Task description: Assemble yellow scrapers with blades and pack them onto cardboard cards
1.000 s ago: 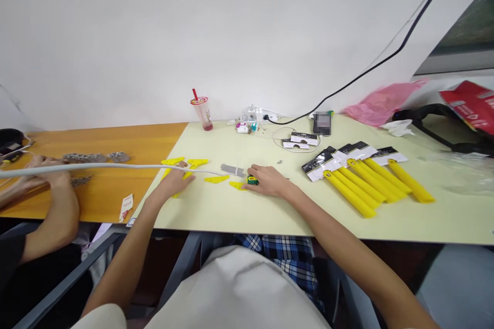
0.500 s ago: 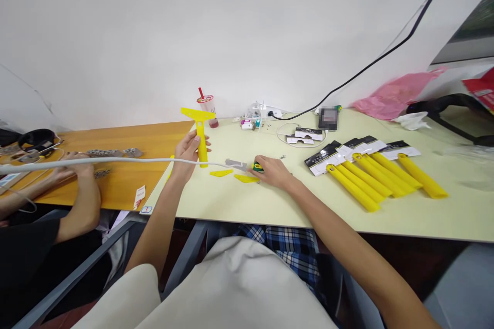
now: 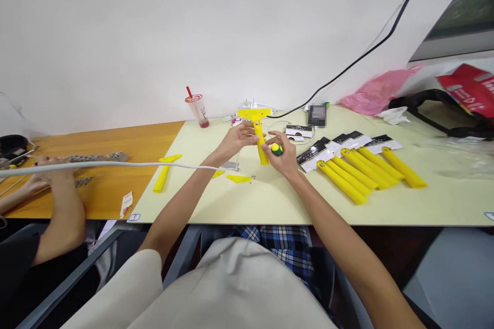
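Observation:
A yellow T-shaped scraper [image 3: 260, 136] is held upright above the table, its wide head at the top. My left hand [image 3: 236, 143] is closed on its handle from the left. My right hand [image 3: 284, 155] is wrapped round a screwdriver [image 3: 277, 149] with a green and yellow handle, its fingers beside the scraper's handle; whether they touch it I cannot tell. The screwdriver's shaft is hidden. Below lie yellow head plates [image 3: 238, 179], a grey flat blade piece [image 3: 230, 165] and small screws [image 3: 253, 177]. Another yellow scraper [image 3: 165, 173] rests on the table to the left.
Several yellow handles [image 3: 343, 182] with black-and-white cards lie at right. A drink cup [image 3: 198, 110] stands by the wall, near plugs and a black cable [image 3: 347, 68]. A white cable [image 3: 116, 164] crosses the view at left. Another person's hands [image 3: 54, 175] work at the orange table.
My left hand has moved right with the scraper. My right hand has lifted the screwdriver off the table and brought it beside the scraper. The view has shifted slightly right.

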The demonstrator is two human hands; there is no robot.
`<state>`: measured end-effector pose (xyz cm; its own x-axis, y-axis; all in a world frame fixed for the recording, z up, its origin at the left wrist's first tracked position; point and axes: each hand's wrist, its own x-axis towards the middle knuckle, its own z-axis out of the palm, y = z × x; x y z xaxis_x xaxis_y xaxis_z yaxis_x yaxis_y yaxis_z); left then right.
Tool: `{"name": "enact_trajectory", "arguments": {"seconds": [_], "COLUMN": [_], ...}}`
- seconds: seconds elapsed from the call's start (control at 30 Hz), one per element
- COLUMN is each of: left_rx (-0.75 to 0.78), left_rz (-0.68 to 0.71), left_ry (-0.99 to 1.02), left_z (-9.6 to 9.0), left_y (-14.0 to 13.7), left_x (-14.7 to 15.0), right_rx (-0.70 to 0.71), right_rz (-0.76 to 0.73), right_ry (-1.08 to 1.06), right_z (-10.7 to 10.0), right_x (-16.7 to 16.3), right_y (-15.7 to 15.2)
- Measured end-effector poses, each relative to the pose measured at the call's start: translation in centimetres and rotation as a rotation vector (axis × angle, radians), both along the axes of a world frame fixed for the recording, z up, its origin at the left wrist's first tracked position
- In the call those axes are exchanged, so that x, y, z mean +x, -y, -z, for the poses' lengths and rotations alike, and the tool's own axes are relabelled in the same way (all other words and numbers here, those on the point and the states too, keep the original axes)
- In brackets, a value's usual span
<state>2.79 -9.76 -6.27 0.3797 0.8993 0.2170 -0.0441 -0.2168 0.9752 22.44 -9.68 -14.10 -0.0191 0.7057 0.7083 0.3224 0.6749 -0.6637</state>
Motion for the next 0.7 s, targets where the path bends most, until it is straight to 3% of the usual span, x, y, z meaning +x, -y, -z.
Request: {"name": "enact_trajectory", "arguments": {"seconds": [0.13,0.2,0.33,0.4,0.5,0.57,0.7], "left_rx": [-0.001,0.068,0.271,0.252,0.141,0.116,0.200], "left_rz": [0.024,-0.002,-0.283,-0.340,-0.129,-0.009,0.032], "left_ry": [-0.046,-0.099,-0.251,-0.397,-0.732,-0.834,-0.934], "left_z": [1.2,1.4,2.2,2.9,4.4,5.4,6.4], "left_y": [-0.2,-0.4,-0.6,0.0,2.0,3.7,5.7], "left_x": [0.2,-0.5,-3.7,-5.8,-8.2,-9.0,-9.2], "right_rx": [-0.022,0.000,0.054,0.056,0.042,0.045,0.065], "right_rz": [-0.052,-0.052,0.013,0.066,0.117,0.122,0.105], "right_ry": [0.082,0.146,0.221,0.189,0.155,0.159,0.194], "right_z": [0.8,1.3,1.9,1.7,1.5,1.4,1.9], "right_x": [-0.3,-0.5,-0.4,-0.2,-0.1,-0.1,-0.4], "right_y": [-0.8,-1.1,-1.3,-1.3,-1.2,-1.2,-1.3]}}
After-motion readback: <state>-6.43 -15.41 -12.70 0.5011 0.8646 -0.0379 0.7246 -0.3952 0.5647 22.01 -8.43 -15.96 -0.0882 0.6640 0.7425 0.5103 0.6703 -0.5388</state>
